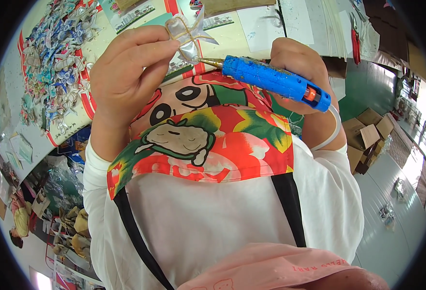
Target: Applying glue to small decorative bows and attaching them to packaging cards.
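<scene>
Behind glue gun (273, 79), partly hidden fingers (285, 55)

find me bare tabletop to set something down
Small bare-looking patches on the cream table cover: one bordered by the white sheet and blue glue gun, another between the left hand and the heaped pieces. Crowded: the left side under that heap, and the far edge with cards.

Glue gun (266, 77): blue plastic, semi-gloss, scuffed; nozzle (216, 63) metal. Silvery ornament (189, 50): glossy, plastic-looking, w/ matt cord (187, 32). Apron (244, 145): printed cloth, smooth. Boxes (353, 133): matt cardbd.
</scene>
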A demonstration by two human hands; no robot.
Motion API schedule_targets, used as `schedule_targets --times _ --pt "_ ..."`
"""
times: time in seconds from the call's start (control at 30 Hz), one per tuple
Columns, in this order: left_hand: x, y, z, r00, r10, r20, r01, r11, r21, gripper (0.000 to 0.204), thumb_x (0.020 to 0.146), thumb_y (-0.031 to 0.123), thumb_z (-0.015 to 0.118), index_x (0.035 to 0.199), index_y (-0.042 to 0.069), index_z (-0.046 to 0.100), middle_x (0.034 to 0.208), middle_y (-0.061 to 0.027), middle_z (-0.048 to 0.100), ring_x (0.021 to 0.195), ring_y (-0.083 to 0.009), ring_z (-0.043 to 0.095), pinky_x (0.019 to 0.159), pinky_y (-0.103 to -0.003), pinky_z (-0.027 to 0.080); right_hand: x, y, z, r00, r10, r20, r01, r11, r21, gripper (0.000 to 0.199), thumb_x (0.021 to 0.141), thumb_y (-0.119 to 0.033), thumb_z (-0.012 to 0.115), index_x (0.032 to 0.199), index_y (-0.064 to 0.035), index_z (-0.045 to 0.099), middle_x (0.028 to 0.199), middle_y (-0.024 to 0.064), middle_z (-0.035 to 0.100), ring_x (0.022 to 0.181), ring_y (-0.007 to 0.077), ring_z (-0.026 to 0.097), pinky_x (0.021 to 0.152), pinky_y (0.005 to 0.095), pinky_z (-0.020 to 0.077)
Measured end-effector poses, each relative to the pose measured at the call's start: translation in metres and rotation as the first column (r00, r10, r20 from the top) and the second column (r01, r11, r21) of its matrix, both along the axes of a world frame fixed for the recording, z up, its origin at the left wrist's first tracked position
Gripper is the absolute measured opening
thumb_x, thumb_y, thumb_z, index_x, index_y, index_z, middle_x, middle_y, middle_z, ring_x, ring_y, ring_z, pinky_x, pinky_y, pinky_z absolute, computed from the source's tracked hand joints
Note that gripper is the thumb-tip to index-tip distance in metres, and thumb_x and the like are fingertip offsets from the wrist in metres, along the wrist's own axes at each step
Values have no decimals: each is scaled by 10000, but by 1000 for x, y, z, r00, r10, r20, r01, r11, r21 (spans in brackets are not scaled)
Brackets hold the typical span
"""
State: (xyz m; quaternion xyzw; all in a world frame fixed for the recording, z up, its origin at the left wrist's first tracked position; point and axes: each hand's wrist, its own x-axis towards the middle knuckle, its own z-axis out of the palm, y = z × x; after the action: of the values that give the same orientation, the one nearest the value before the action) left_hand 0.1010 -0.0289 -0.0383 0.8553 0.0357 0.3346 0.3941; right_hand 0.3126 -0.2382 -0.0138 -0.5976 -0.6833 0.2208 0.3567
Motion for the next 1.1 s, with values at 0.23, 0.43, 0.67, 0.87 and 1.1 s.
schedule_targets --times 0.23,0.43,0.67,0.87,1.1 --pt "0 -2 -3 999 40 23 -39 999 -31 236 721 -76 720 922 47 728 968 -65 702 805 -173 637 685 -246 505 0 -3 -3 999 -48 3 48 998 -52 347 512 -151 745 823 -99 600 738 67 529 677 266 460 613 336 426" --pt "0 -11 -7 987 151 57 -140 977 -163 215 740 -73 722 924 38 720 967 -80 702 816 -177 639 707 -255 508 1 -5 -1 1000 -14 27 17 991 -134 334 533 -128 748 832 -87 603 797 85 560 720 291 508 668 355 449" --pt "-11 3 -4 970 241 -33 -244 962 -124 189 799 -102 661 957 -3 690 988 -111 679 842 -172 601 768 -238 474 56 -39 -29 854 -317 413 431 876 -218 304 649 -73 776 903 -44 611 875 96 566 758 274 523 695 334 449" --pt "-14 6 0 914 320 -251 -361 922 -137 134 856 -28 639 980 -8 684 961 -71 674 831 -153 594 787 -224 458 92 -45 -60 585 -329 742 705 658 -264 422 684 -62 761 1084 -39 627 1013 112 572 911 293 556 837 359 464" --pt "-12 25 8 818 146 -556 -343 900 -268 172 908 63 609 1054 17 688 940 -27 678 803 -102 576 736 -205 437 85 -37 -31 641 -518 566 683 722 -113 415 759 -51 687 1168 -66 618 1204 96 583 1067 290 575 918 328 455"
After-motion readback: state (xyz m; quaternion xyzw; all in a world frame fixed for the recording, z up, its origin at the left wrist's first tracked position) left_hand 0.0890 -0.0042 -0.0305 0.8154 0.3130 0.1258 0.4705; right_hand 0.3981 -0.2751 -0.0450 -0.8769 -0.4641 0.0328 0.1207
